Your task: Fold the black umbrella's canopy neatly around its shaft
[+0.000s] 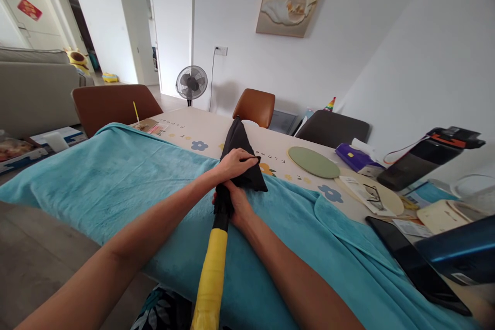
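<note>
Head view. Folded umbrella (232, 165) lies lengthwise along the centre line, pointing away from the person, resting on a turquoise towel (116, 180) spread over the table (216, 131). Canopy is black, matte fabric, gathered to a narrow tip at the far end and flaring into a loose flap on the right. Near end carries a yellow cover (212, 273), smooth, tube-shaped, running off the bottom frame edge.

Left hand (235, 162): laid over the black fabric from the left, fingers curled down on the folds; grip closed on the umbrella canopy. Right hand (237, 203): below and just nearer, wrapped around the bundled fabric where black meets yellow; grip closed on the umbrella. The two hands almost touch.

Towel: soft pile, wrinkled, draped over the near table edge and hanging down; its far edge runs diagonally across the table. Wide bare stretch of towel left of the hands. Right of them, towel runs clear up to a dark phone (413, 263) lying flat near the right edge.

Table surface beyond the towel: pale covering with printed flowers. A flat green round mat (314, 162) sits well right of the umbrella tip. Further right the table is crowded: purple pack (358, 159), spectacles (373, 197) on paper, black bottle (421, 162) lying on its side.

Brown chairs (254, 106) stand at the far edge, a fan (191, 83) behind.
</note>
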`<state>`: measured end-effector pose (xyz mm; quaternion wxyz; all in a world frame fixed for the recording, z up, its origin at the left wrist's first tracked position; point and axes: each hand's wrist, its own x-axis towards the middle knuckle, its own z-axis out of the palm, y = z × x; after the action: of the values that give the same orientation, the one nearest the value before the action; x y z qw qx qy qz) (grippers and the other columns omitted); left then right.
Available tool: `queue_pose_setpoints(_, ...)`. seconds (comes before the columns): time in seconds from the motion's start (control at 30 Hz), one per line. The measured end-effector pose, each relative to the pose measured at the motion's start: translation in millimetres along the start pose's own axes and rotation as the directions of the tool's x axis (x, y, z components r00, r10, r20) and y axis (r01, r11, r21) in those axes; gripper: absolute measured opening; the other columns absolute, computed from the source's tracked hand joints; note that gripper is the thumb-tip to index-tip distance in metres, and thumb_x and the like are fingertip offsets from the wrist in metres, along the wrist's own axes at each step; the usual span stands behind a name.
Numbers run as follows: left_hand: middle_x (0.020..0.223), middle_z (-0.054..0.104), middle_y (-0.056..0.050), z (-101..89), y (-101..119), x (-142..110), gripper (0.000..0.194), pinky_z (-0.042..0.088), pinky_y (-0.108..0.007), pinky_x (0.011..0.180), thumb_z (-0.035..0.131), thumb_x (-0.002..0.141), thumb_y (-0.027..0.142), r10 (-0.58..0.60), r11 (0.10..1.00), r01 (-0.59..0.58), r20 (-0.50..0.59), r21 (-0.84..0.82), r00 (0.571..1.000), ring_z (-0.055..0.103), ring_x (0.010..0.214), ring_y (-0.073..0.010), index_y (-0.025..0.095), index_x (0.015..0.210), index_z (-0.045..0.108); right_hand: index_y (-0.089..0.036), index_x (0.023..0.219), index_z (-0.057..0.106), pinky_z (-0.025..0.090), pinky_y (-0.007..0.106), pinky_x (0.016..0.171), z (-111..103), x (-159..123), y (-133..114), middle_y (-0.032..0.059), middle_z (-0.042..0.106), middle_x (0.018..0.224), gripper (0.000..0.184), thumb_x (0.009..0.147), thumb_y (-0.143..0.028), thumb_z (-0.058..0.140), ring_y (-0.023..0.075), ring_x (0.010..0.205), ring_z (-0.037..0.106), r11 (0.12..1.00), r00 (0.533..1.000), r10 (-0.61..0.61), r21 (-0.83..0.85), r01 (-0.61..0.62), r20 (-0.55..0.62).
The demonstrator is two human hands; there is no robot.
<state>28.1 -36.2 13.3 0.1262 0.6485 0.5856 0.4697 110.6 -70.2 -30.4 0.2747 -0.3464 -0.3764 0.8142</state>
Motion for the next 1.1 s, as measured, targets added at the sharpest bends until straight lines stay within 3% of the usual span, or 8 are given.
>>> queue_pose_setpoints(0.17, 0.075, 0.060, -0.001, -27.2, 14, 3, 0.026, 0.040, -0.023, 0.070, 0.042, 0.082, 0.032, -0.071, 0.992, 0.101, -0.348, 0.071, 0.935, 0.053, 0.071, -0.0135, 0.018, 0.077, 0.064, -0.013, 0.067, 0.051, 0.045, 0.024, 0.042, -1, 0, -1, 0.0024, 0.055, 0.048, 0.019, 0.074, -0.030, 0.053, 0.0128, 0.040, 0.053, 0.999, 0.999, 0.043, 0.001, -0.043, -0.002)
queue_pose_setpoints(0.3, 0.077, 0.062, 0.001, -54.6, 12, -5, 0.028, 0.040, -0.023, 0.069, 0.044, 0.078, 0.021, -0.115, 0.966, 0.210, -0.478, 0.150, 0.871, 0.054, 0.070, -0.0135, 0.022, 0.100, 0.060, -0.012, 0.066, 0.052, 0.044, 0.023, 0.040, 0, 0, -2, 0.0017, 0.055, 0.046, 0.022, 0.074, -0.033, 0.053, 0.0124, 0.039, 0.053, 0.998, 0.998, 0.064, -0.009, -0.064, 0.002)
queue_pose_setpoints(0.5, 0.093, 0.064, 0.001, -90.6, -17, -41, 0.029, 0.039, -0.024, 0.073, 0.038, 0.078, 0.018, -0.023, 0.899, 0.214, -0.447, 0.383, 0.894, 0.056, 0.083, -0.0155, 0.025, 0.085, 0.065, -0.013, 0.067, 0.051, 0.042, 0.022, 0.037, -1, 1, -1, 0.0018, 0.055, 0.046, 0.022, 0.074, -0.034, 0.053, 0.0127, 0.038, 0.053, 0.998, 0.998, 0.068, -0.008, -0.068, 0.005)
queue_pose_setpoints(0.73, 0.098, 0.065, -0.004, -97.5, -57, -74, 0.031, 0.040, -0.028, 0.063, 0.039, 0.078, 0.020, -0.195, 0.759, 0.320, -0.271, 0.567, 0.943, 0.058, 0.084, -0.0224, 0.024, 0.094, 0.065, -0.013, 0.071, 0.052, 0.041, 0.022, 0.035, 2, -1, -4, 0.0018, 0.054, 0.045, 0.023, 0.075, -0.035, 0.052, 0.0132, 0.037, 0.052, 0.996, 0.995, 0.093, 0.013, -0.093, -0.027)
queue_pose_setpoints(0.83, 0.078, 0.064, -0.004, -94.2, -62, -76, 0.034, 0.040, -0.025, 0.057, 0.040, 0.079, 0.023, -0.240, 0.838, 0.358, -0.312, 0.412, 0.919, 0.058, 0.069, -0.0183, 0.025, 0.107, 0.059, -0.013, 0.072, 0.051, 0.041, 0.021, 0.034, 4, -5, -6, 0.0018, 0.054, 0.045, 0.022, 0.076, -0.034, 0.050, 0.0122, 0.037, 0.051, 0.994, 0.994, 0.105, 0.027, -0.104, -0.029)
queue_pose_setpoints(0.93, 0.054, 0.051, 0.003, -94.2, -60, -75, 0.037, 0.038, -0.022, 0.043, 0.044, 0.078, 0.029, -0.363, 0.925, 0.380, -0.303, -0.003, 0.881, 0.046, 0.043, -0.0107, 0.021, 0.113, 0.052, -0.013, 0.072, 0.051, 0.041, 0.021, 0.035, 4, -6, -7, 0.0020, 0.054, 0.045, 0.022, 0.077, -0.034, 0.049, 0.0117, 0.036, 0.050, 0.993, 0.994, 0.110, 0.035, -0.109, -0.026)
queue_pose_setpoints(1.0, 0.050, 0.046, 0.005, -95.8, -57, -73, 0.035, 0.037, -0.020, 0.038, 0.050, 0.075, 0.033, -0.434, 0.887, 0.362, -0.249, -0.287, 0.866, 0.041, 0.037, -0.0081, 0.016, 0.105, 0.053, -0.013, 0.072, 0.052, 0.041, 0.021, 0.035, 4, -5, -7, 0.0023, 0.054, 0.046, 0.022, 0.077, -0.034, 0.049, 0.0118, 0.037, 0.051, 0.993, 0.994, 0.109, 0.034, -0.109, -0.018)
queue_pose_setpoints(1.1, 0.048, 0.046, 0.005, -98.2, -50, -69, 0.029, 0.041, -0.021, 0.038, 0.057, 0.070, 0.037, -0.488, 0.806, 0.332, -0.232, -0.490, 0.842, 0.042, 0.038, -0.0074, 0.013, 0.087, 0.055, -0.012, 0.072, 0.052, 0.042, 0.021, 0.036, 3, -3, -6, 0.0023, 0.054, 0.046, 0.023, 0.077, -0.034, 0.049, 0.0121, 0.037, 0.051, 0.994, 0.995, 0.102, 0.035, -0.101, -0.008)
